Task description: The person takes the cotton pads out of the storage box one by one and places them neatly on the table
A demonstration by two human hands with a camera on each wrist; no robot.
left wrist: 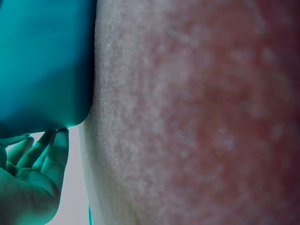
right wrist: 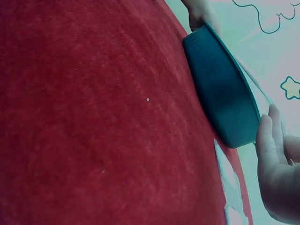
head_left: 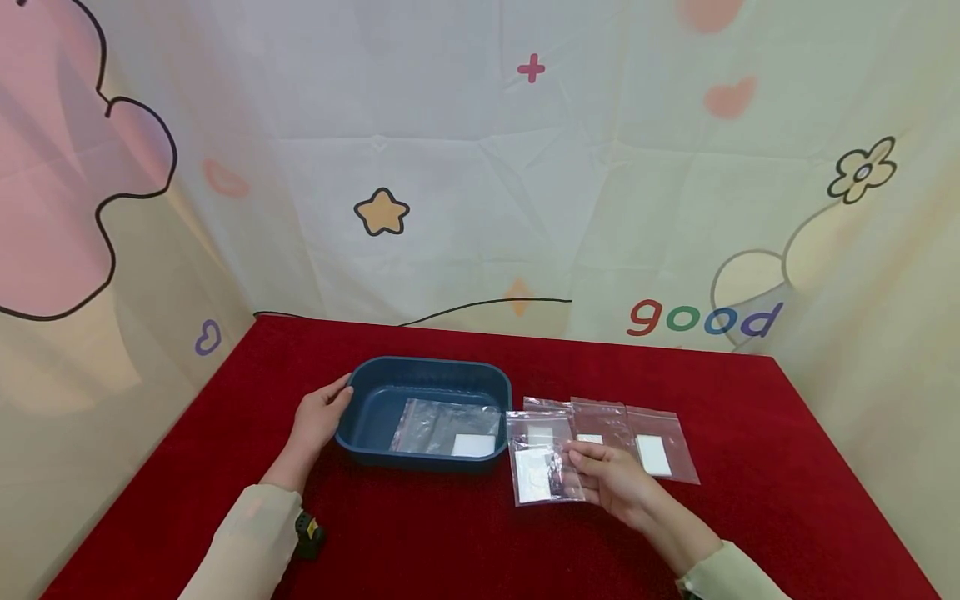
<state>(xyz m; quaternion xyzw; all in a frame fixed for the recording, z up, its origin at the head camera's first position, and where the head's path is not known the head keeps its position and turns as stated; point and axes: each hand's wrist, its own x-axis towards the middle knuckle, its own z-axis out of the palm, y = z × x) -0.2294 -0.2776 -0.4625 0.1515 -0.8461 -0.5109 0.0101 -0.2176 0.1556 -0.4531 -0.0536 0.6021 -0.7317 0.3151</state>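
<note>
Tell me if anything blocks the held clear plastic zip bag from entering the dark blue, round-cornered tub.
Only the right-hand rim of the tub; the bag, pinched in the right hand, shows beside it in the head view. Nothing else visible stands between them.

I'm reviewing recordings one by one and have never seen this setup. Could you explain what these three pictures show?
There's no machine at work here: a person uses two bare hands. The wide picture comes from a head-worn camera looking forward and down. The other two come from cameras worn on each wrist, so they look tilted; a blurred surface fills most of the left one.

On the red table sits a blue tub with one clear bag inside. More clear bags lie to its right. The left hand touches the tub's left end. The right hand holds another clear bag containing something white.
</note>
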